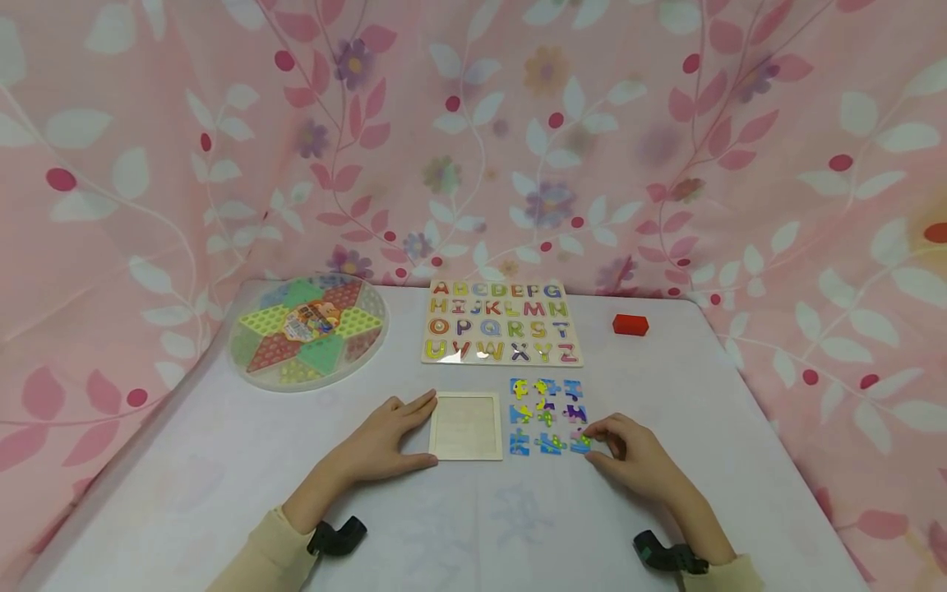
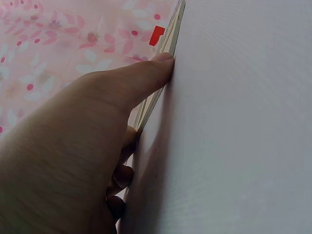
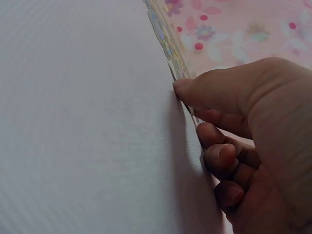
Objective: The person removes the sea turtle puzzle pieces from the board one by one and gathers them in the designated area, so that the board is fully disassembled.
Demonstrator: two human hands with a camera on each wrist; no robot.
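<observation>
In the head view a square wooden puzzle tray (image 1: 466, 452) with a raised rim lies bare on the table. My left hand (image 1: 381, 444) rests at its left side, straight thumb on the near corner and fingers at the far corner. The left wrist view shows that thumb (image 2: 146, 80) against the tray's edge (image 2: 148, 105). Right of the tray, several blue, yellow and purple jigsaw pieces (image 1: 520, 442) lie spaced out in rows. My right hand (image 1: 632, 456) pinches the near-right jigsaw piece (image 1: 579, 445) between thumb and forefinger, low at the tabletop; its other fingers (image 3: 222, 157) are curled.
Behind the tray lies an alphabet board (image 1: 503, 319) with coloured letters. A round Chinese checkers board (image 1: 311, 333) is at the back left, a small red block (image 1: 630, 325) at the back right. Pink floral cloth (image 1: 488, 148) hangs around the white-covered table (image 1: 473, 526).
</observation>
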